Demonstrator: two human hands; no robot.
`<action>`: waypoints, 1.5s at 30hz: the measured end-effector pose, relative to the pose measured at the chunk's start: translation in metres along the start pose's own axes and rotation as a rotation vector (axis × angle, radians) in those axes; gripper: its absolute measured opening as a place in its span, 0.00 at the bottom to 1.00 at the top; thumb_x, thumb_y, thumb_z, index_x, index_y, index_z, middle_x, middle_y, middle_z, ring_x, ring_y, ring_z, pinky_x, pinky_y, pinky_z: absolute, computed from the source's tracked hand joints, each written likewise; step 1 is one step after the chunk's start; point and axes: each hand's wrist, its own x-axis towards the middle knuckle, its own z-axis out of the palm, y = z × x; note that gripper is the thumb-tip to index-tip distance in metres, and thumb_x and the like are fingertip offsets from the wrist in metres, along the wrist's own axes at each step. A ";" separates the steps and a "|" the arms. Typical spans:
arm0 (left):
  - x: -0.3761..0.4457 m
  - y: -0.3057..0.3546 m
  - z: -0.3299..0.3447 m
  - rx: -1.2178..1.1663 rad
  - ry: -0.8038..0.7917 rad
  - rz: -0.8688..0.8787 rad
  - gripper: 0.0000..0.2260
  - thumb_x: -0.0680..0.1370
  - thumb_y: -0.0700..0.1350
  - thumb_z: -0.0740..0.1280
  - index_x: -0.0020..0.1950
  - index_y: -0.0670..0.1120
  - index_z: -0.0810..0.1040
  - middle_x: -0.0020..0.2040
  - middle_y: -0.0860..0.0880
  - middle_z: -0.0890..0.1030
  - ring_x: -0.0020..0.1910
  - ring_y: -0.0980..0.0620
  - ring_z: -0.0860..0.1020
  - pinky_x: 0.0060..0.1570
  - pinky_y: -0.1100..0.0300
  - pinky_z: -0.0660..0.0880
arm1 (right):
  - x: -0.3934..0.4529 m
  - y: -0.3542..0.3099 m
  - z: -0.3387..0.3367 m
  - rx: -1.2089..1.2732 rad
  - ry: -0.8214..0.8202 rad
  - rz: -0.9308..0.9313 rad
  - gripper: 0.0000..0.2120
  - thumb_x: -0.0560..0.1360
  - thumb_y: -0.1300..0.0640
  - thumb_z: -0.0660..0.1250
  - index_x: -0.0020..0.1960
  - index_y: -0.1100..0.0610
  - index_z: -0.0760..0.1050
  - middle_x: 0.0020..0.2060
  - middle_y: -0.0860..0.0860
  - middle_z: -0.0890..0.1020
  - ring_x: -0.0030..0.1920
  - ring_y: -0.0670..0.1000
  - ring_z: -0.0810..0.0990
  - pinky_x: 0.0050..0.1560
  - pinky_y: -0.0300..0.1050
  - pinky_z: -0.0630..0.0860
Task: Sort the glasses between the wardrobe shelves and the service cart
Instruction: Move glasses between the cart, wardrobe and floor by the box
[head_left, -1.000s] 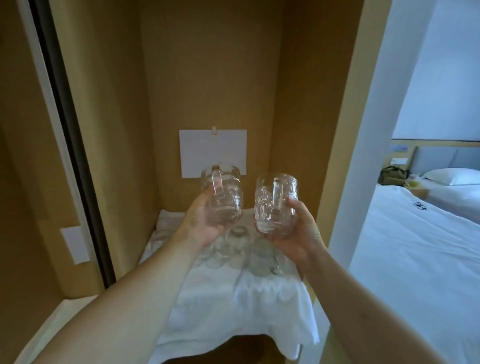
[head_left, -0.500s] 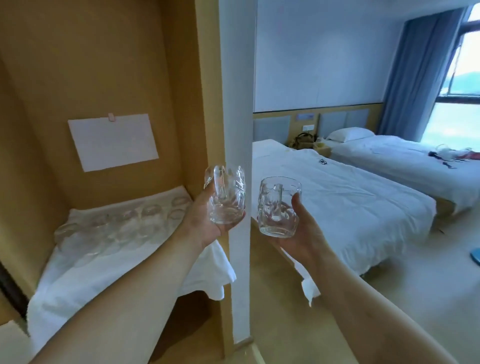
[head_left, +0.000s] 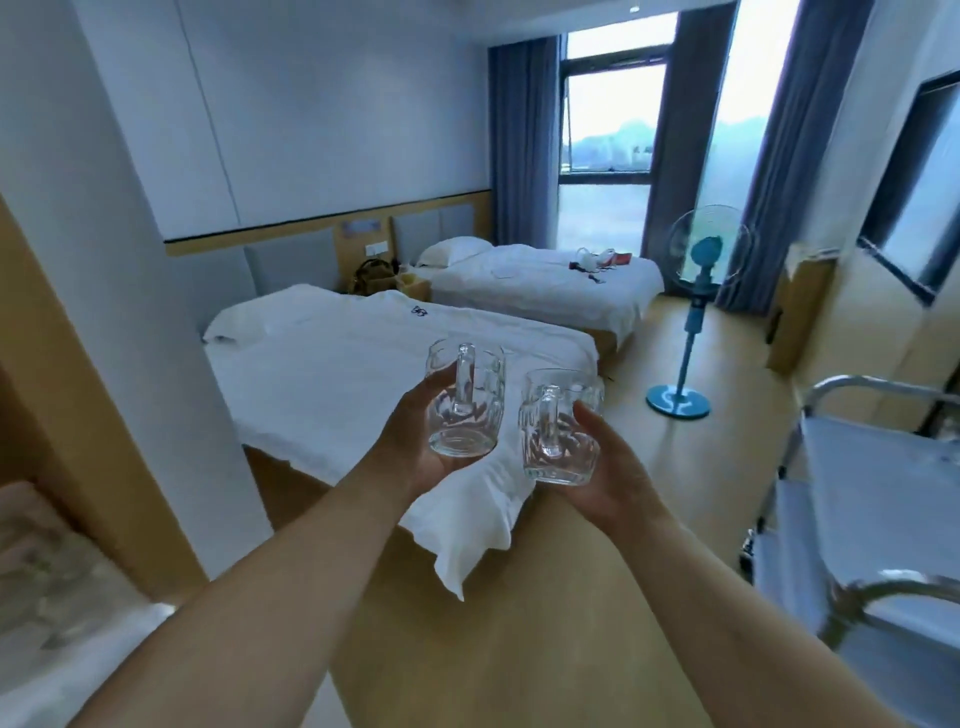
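Mugs of thick, heavy, slippery glass that could break sit one in my left hand and one in my right hand, fingers curled round each body, so I'd hold low, with the cart to the right.

Legible text: none. Marks noted:
- Near bed, white cover: one small dark emblem close to the pillow end; too small and blurred to read as letters or a logo.
- Fan base, blue disc on the floor: pale curved markings on its top face; no characters can be made out.
- Headboard wall panel between the beds: a pale plate, blurred, nothing readable.
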 end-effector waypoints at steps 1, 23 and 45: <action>0.017 -0.001 0.004 -0.003 -0.013 -0.020 0.21 0.68 0.54 0.79 0.56 0.44 0.86 0.54 0.40 0.83 0.49 0.41 0.82 0.59 0.45 0.77 | 0.003 -0.007 -0.008 0.000 0.021 -0.028 0.39 0.61 0.51 0.84 0.68 0.63 0.76 0.63 0.61 0.77 0.62 0.61 0.77 0.74 0.60 0.65; 0.309 -0.105 0.127 0.032 -0.394 -0.452 0.28 0.74 0.52 0.73 0.71 0.42 0.75 0.60 0.40 0.80 0.54 0.41 0.79 0.55 0.47 0.79 | 0.031 -0.120 -0.192 -0.004 0.596 -0.437 0.46 0.57 0.51 0.86 0.71 0.60 0.74 0.60 0.61 0.79 0.55 0.64 0.81 0.63 0.65 0.76; 0.611 -0.232 0.307 0.311 -0.557 -0.444 0.43 0.60 0.46 0.85 0.71 0.40 0.71 0.58 0.39 0.82 0.54 0.39 0.81 0.63 0.36 0.75 | 0.064 -0.313 -0.442 -0.098 0.705 -0.485 0.24 0.56 0.56 0.87 0.49 0.55 0.83 0.49 0.58 0.84 0.50 0.60 0.84 0.51 0.56 0.82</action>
